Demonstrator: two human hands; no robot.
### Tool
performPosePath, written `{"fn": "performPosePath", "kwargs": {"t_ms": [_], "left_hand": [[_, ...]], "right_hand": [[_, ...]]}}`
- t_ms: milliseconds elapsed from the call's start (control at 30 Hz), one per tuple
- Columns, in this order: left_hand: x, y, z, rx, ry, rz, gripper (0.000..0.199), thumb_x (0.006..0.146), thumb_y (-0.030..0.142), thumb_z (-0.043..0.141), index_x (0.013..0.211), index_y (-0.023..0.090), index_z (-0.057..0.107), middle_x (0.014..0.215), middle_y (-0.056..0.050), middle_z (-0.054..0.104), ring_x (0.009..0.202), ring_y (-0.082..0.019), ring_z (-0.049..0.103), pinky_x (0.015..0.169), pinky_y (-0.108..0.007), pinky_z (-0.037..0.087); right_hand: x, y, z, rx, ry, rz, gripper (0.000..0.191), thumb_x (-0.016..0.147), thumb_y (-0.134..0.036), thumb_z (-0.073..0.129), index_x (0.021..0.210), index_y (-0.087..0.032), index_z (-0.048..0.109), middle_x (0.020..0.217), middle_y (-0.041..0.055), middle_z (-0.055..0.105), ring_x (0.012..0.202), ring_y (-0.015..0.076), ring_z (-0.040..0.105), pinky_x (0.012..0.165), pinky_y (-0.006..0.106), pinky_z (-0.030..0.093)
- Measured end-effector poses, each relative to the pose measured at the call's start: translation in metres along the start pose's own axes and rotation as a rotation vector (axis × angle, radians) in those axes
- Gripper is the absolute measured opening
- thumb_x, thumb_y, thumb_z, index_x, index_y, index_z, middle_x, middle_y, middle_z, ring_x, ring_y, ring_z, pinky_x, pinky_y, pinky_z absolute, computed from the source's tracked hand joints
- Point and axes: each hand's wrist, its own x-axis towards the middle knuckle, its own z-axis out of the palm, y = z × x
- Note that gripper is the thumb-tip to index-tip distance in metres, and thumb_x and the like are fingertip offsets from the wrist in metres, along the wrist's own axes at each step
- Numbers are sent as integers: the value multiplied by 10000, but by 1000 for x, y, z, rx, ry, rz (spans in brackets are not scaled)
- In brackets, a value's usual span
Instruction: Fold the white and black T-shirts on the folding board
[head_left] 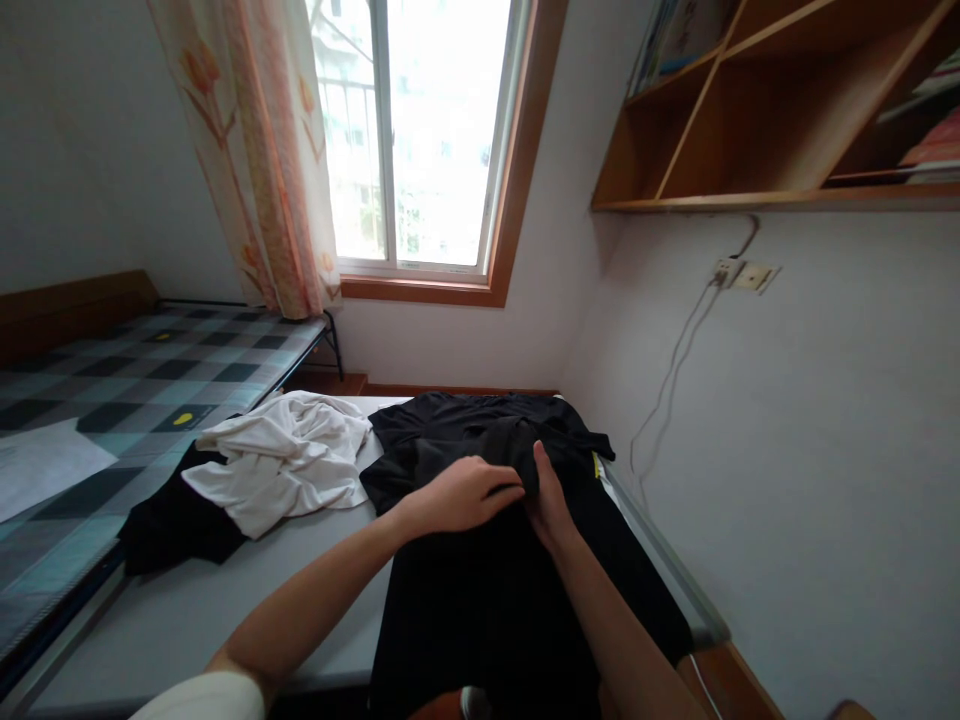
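Fingers (502,475) of the left hand (465,493) and right hand (553,507) are holding a bunched black garment (450,408) on the counter (322,590), seemingly gathering it; the next move is probably calling for steady folds.

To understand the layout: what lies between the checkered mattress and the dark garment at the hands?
In the head view: a white garment and black cloth, overlapping on the pale surface.

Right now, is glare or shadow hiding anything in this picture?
Head view: the window is blown out, outside detail mostly lost; head view: the black fabric reads nearly solid toward the bottom, folds hard to see; head view: the white cloth shows clear creases.
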Motion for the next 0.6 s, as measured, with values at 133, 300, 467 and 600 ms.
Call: {"fn": "performPosePath", "kwargs": {"t_ms": [133,300,467,600], "left_hand": [[-3,4,17,-197,-267,75,307,940,398,462,952,194,691,729,-22,693,607,-118,635,606,-200,448],[22,-36,-2,-234,284,-202,352,962,312,355,1122,175,637,784,-24,661,639,-118,621,618,-219,500],[50,-55,4,162,110,-103,637,792,30,448,1364,308,490,1182,-51,610,985,-157,619,871,-256,482],[56,-45,46,360,-327,288,839,718,-27,492,1432,395,362,1476,-58,371,1312,-259,431,1015,-385,400]], "right_hand": [[0,-21,-21,84,305,82,382,622,-299,703,988,-198,670,835,26,722,803,244,672,711,372,563],[-32,-48,-44,-98,33,215,386,598,-215,656,983,-198,677,751,2,708,737,231,668,698,381,556],[-79,-60,-53,-428,-473,209,446,618,-219,678,1063,-219,707,1028,20,718,1005,234,636,961,418,472],[-98,-59,-60,-629,-646,118,419,676,-244,648,1088,-264,719,1148,24,688,1097,240,598,1042,413,405]]}}
